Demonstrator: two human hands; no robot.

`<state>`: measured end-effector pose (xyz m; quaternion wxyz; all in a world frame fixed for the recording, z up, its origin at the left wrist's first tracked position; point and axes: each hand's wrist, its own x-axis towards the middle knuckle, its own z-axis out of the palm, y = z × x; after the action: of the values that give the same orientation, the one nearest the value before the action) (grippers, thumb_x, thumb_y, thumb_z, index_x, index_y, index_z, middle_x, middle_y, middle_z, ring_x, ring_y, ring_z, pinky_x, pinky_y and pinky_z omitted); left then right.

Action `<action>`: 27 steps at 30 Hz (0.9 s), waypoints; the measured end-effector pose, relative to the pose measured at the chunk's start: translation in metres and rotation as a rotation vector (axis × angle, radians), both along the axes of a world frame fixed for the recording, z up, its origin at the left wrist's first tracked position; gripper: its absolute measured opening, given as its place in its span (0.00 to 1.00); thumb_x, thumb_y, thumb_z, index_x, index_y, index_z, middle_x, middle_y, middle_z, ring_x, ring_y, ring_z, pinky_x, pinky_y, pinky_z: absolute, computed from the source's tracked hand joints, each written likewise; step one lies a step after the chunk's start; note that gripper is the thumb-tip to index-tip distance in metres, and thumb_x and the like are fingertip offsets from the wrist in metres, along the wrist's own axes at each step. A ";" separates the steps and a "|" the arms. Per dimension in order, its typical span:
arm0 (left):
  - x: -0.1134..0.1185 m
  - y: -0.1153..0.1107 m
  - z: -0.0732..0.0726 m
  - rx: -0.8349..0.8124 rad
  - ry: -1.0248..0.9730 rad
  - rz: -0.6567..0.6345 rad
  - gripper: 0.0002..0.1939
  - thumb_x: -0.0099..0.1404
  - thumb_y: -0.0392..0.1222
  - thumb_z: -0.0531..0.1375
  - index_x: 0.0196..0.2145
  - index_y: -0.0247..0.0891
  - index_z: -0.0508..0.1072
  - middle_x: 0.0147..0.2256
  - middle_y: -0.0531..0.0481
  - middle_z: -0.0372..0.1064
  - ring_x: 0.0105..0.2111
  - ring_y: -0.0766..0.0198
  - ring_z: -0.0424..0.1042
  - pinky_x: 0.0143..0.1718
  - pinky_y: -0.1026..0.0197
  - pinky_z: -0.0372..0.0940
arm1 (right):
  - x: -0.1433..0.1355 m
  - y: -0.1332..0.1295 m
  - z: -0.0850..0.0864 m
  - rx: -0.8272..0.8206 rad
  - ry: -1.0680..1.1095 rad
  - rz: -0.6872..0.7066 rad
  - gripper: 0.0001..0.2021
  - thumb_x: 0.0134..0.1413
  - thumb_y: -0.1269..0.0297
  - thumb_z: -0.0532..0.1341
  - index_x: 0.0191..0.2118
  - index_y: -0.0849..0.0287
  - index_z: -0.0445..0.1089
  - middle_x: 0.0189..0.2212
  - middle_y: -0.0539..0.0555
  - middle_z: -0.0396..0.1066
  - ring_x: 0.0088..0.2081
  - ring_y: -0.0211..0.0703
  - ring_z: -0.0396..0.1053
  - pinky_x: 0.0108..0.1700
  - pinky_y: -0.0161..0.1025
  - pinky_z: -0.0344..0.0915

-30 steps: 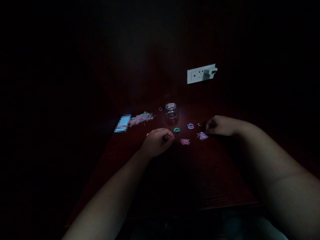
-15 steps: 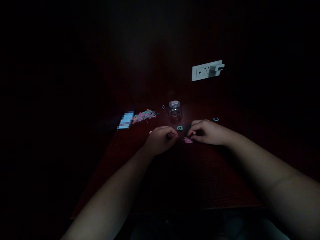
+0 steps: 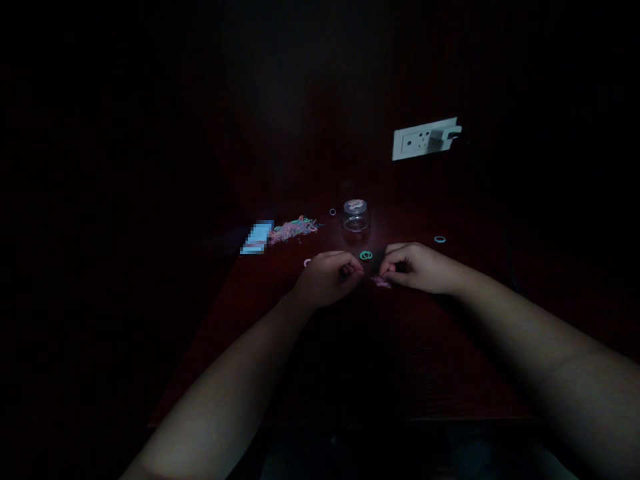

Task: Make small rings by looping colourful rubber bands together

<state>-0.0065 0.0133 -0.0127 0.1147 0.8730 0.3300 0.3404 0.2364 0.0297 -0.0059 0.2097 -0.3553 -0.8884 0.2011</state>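
Working over a dark red desk in dim light, with both forearms reaching forward across it. Holding the right hand at a small pink pile, with thumb and fingers bent in close above it; cannot tell whether pinching a piece or merely touching. Curling the left hand just left of the same pile, with thumb tip and fingertips close together; cannot tell whether grasping anything. Partly hiding a pale pink ring behind the back of that hand. Between the hands, slightly beyond the pile, can see overlapping green rings lying flat. Past the right wrist, can see a lone light-blue ring. Farther ahead, can make out a clear jar standing upright with a patterned lid on, and a small purplish ring to the left of it. Farther left, can see a loose heap of mixed coloured bands just beside a bright blue, pixelated rectangle. On the wall behind, can see a white socket panel with a plug inserted toward the right end.
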 end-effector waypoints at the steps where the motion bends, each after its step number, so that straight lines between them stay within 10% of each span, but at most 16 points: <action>1: 0.000 0.000 0.000 -0.001 0.001 0.004 0.04 0.64 0.38 0.59 0.33 0.37 0.74 0.30 0.51 0.73 0.30 0.67 0.71 0.33 0.64 0.67 | 0.000 0.000 0.000 -0.008 0.007 -0.004 0.07 0.54 0.64 0.63 0.34 0.57 0.78 0.31 0.51 0.69 0.31 0.39 0.67 0.35 0.37 0.60; 27: 0.008 -0.010 0.006 0.006 0.004 -0.038 0.03 0.63 0.38 0.63 0.35 0.42 0.77 0.32 0.55 0.77 0.32 0.67 0.74 0.37 0.62 0.66 | -0.012 -0.011 0.013 -0.370 0.341 0.029 0.11 0.53 0.58 0.64 0.33 0.62 0.75 0.24 0.51 0.72 0.26 0.37 0.67 0.29 0.35 0.61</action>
<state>0.0017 0.0038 -0.0068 0.1177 0.8800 0.3126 0.3377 0.2240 0.0188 0.0069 0.2852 -0.3357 -0.7933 0.4203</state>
